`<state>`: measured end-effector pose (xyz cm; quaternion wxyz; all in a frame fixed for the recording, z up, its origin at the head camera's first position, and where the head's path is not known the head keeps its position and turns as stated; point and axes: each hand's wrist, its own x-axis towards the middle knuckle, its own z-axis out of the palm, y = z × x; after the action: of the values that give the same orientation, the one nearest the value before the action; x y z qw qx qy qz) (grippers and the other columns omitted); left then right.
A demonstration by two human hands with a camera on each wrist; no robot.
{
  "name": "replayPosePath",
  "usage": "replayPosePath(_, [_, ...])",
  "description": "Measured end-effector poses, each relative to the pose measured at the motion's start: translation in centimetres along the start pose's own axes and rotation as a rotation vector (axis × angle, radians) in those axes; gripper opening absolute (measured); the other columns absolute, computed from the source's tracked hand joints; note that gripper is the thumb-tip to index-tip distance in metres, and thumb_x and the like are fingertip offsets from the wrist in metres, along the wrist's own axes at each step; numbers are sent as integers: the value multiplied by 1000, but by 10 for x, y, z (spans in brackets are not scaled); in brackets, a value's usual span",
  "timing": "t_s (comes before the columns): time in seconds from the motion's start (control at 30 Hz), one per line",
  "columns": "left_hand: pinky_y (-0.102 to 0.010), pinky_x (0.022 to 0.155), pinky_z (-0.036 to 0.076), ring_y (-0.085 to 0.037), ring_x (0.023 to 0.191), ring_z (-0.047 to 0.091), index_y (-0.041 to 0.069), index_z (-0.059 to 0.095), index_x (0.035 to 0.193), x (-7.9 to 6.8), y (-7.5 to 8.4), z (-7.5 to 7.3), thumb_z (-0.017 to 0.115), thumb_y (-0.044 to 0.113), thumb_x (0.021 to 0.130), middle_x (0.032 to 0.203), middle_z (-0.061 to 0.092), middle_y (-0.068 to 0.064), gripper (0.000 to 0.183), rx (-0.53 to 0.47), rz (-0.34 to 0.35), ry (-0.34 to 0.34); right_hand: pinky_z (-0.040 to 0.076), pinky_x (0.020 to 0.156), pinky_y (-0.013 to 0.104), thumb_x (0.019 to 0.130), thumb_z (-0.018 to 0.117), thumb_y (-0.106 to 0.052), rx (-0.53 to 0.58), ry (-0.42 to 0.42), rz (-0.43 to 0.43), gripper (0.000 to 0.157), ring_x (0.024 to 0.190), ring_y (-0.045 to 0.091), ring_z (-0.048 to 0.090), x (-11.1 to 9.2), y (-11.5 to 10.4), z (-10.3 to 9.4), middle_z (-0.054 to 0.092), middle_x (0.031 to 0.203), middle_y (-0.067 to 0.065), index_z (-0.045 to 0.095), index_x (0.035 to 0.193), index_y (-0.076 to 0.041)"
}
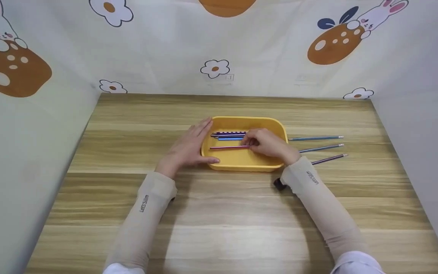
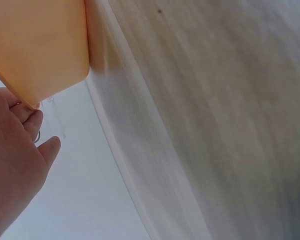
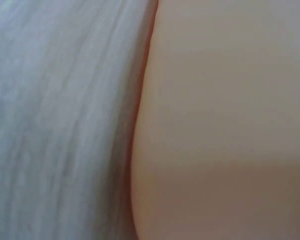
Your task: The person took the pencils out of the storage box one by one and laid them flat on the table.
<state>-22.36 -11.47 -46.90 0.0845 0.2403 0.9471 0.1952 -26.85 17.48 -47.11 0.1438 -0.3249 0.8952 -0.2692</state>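
Observation:
A yellow plastic bin (image 1: pixel 238 168) sits on the table. Along its left end lies my left hand (image 1: pixel 187 148), fingers extended by the far corner and thumb over the near rim. The left wrist view shows the fingertips (image 2: pixel 34 122) at the bin's rim. My right hand (image 1: pixel 266 144) reaches into the bin, its curled fingers pinching the right part of a pink pencil (image 1: pixel 228 147). Behind this pencil lie a blue pencil (image 1: pixel 229 139) and dark purple pencils (image 1: pixel 226 134), partly covered by the right hand. Only the bin's outer wall (image 3: pixel 225 110) and tabletop show in the right wrist view.
Right of the bin, two blue pencils (image 1: pixel 319 137) and a dark purple pencil (image 1: pixel 331 158) lie on the wooden table (image 1: pixel 238 213), their white eraser ends pointing right. Light printed curtains (image 1: pixel 165 57) stand around the table's back and sides.

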Motion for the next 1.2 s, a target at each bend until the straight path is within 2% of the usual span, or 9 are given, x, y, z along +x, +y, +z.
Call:
replayPosePath(0.17, [-41, 131, 7, -20, 158, 4, 14, 5, 162, 0, 0, -1, 69, 71, 78, 171, 1, 0, 120, 6, -5, -6, 59, 87, 37, 89, 63, 1, 10, 12, -11, 22, 93, 20, 64, -2, -2, -2, 73, 104, 7, 74, 106, -8])
replayPosePath(0.4, [-41, 131, 7, -19, 158, 5, 12, 7, 161, -3, 0, -2, 70, 70, 78, 171, 2, -1, 120, -16, 3, -7, 57, 83, 35, 89, 64, 2, 61, 48, -40, 19, 91, 19, 64, -6, -7, -6, 74, 103, 8, 73, 104, -7])
replayPosePath(0.8, [-40, 131, 6, -19, 158, 5, 11, 6, 161, -1, 1, -2, 70, 70, 78, 171, 3, -2, 120, -23, 6, -1, 56, 87, 38, 90, 63, 4, 99, 60, 22, 21, 94, 21, 61, -13, -9, -17, 72, 105, 8, 73, 106, -7])
replayPosePath(1.13, [-40, 131, 5, -19, 158, 4, 11, 6, 161, -1, 1, -2, 70, 69, 78, 171, 1, -2, 120, -13, 12, -9, 57, 87, 41, 89, 63, 7, 201, 104, -55, 24, 97, 24, 65, -19, -8, -25, 73, 104, 13, 73, 108, -3])
replayPosePath(1.2, [-40, 131, 6, -19, 158, 4, 11, 6, 161, -1, 1, -2, 69, 71, 78, 171, 1, -2, 121, -6, 12, -12, 57, 86, 37, 88, 63, 8, 218, 109, -62, 24, 96, 25, 65, -20, -9, -26, 74, 104, 14, 73, 107, -2])
